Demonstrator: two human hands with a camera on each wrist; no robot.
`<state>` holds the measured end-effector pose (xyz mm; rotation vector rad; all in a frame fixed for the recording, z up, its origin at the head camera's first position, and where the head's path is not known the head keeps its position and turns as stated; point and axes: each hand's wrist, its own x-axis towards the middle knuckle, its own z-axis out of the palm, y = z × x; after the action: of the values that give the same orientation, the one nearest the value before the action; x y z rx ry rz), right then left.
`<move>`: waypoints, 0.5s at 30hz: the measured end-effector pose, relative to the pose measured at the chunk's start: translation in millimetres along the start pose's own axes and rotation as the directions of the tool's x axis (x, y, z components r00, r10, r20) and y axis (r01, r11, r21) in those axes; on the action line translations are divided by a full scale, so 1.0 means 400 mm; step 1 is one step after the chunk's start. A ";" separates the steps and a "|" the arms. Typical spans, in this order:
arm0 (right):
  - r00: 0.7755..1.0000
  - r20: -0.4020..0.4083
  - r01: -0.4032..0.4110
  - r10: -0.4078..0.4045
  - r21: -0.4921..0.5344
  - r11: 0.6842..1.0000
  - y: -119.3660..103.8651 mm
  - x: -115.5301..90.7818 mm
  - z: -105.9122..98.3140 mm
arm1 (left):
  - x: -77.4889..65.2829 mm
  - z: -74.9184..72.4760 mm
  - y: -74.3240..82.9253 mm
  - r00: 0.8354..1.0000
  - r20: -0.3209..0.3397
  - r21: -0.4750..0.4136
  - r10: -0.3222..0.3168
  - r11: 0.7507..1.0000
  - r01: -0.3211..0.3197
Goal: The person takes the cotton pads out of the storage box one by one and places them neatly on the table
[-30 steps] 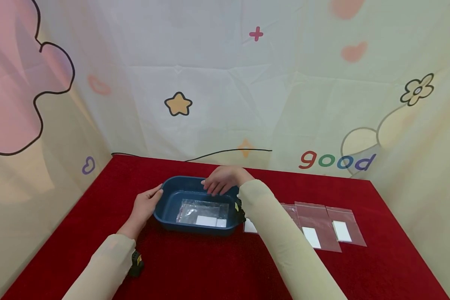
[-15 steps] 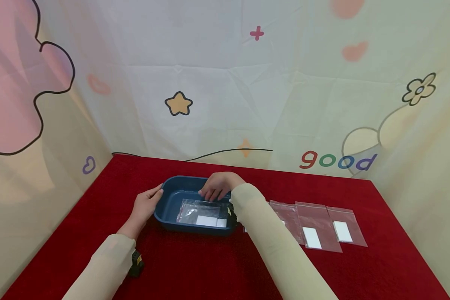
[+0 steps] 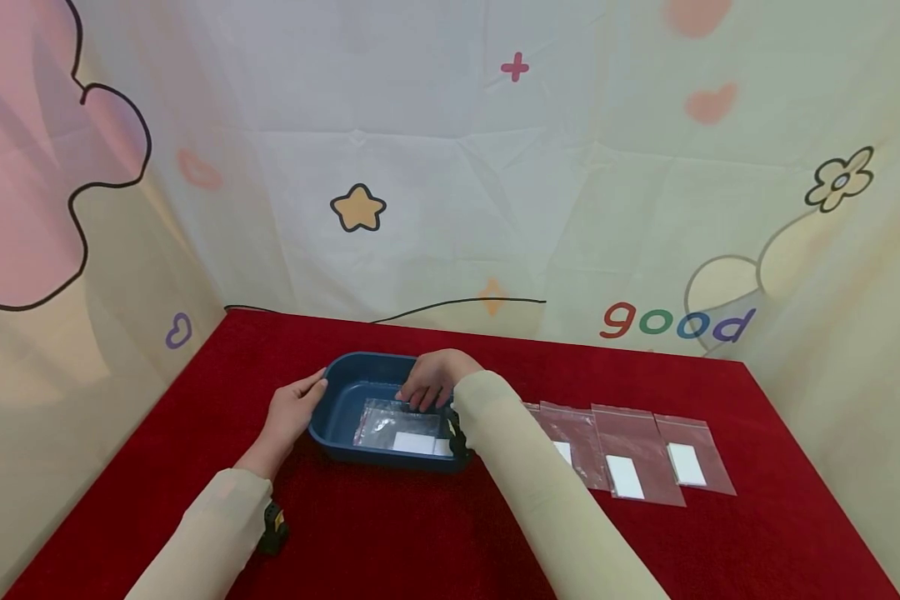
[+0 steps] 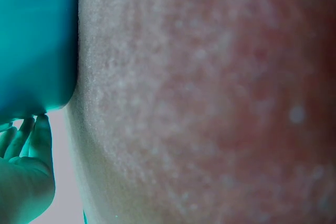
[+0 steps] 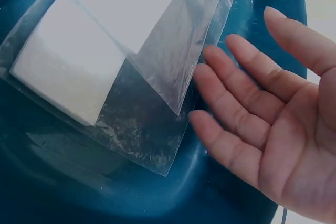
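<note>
My left hand [image 3: 291, 412] grips the left rim of a blue plastic basin [image 3: 335, 417], thumb on the edge. Inside the basin lie overlapping clear zip-lock bags [image 3: 381, 418], each with a flat white block [image 3: 414, 442]. My right hand [image 3: 437, 375] reaches down into the basin's right half. In the right wrist view its fingers [image 5: 241, 119] are spread and slightly bent, fingertips right at the edge of the bags, nothing held. Blurred skin fills most of the left wrist view, with the basin [image 4: 37, 35] at upper left.
Right of the basin, several clear zip-lock bags with white blocks [image 3: 625, 477] lie in a row on the red tablecloth [image 3: 390, 533]. My right sleeve [image 3: 525, 458] covers part of the row. A printed curtain [image 3: 450, 208] stands behind the table.
My right hand has moved down and slightly left, deeper into the basin over the bags. My left hand and the basin have stayed in place.
</note>
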<state>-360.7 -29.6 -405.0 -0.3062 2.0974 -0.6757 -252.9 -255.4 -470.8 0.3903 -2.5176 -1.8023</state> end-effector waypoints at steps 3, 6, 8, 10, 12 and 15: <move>0.999 0.019 -0.037 0.036 0.008 0.999 -0.003 0.006 0.002 | 0.002 0.001 0.001 1.000 -0.002 -0.001 0.002 1.000 -0.002; 0.997 0.027 -0.069 0.069 0.011 0.998 -0.004 0.013 0.004 | 0.003 0.003 0.001 1.000 -0.002 -0.001 0.005 1.000 -0.005; 0.996 0.033 -0.088 0.088 0.007 0.996 -0.005 0.015 0.004 | 0.004 0.004 -0.001 1.000 -0.004 0.002 0.010 1.000 -0.010; 0.994 0.042 -0.102 0.102 -0.006 0.995 -0.007 0.016 0.005 | 0.005 0.003 -0.003 1.000 -0.008 0.004 0.009 1.000 -0.009; 0.993 0.049 -0.111 0.112 -0.022 0.994 -0.009 0.017 0.005 | 0.006 0.003 -0.005 1.000 -0.011 0.006 0.011 1.000 -0.011; 0.993 0.057 -0.103 0.107 -0.070 0.992 -0.012 0.016 0.006 | 0.007 0.001 -0.007 1.000 -0.011 0.005 0.011 1.000 -0.011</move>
<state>-362.6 -37.2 -407.6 -0.2481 2.0654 -0.5289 -255.0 -256.2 -473.9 0.3843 -2.5120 -1.7862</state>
